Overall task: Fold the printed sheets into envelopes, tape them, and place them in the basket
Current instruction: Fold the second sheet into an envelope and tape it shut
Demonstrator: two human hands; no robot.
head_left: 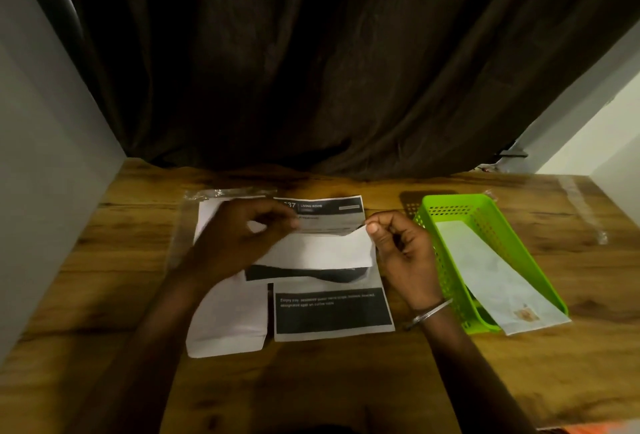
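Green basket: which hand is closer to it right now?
Right. The right hand is just left of the green basket, almost at its wall, pinching a corner of the printed sheet. The left hand is farther left, across the sheet.

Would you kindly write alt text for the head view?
The left hand and right hand pinch the folded-up edge of a printed sheet on a wooden table. At right, a green basket holds one white envelope.

One head view: wide-angle, forward-down, close over table (311,385).
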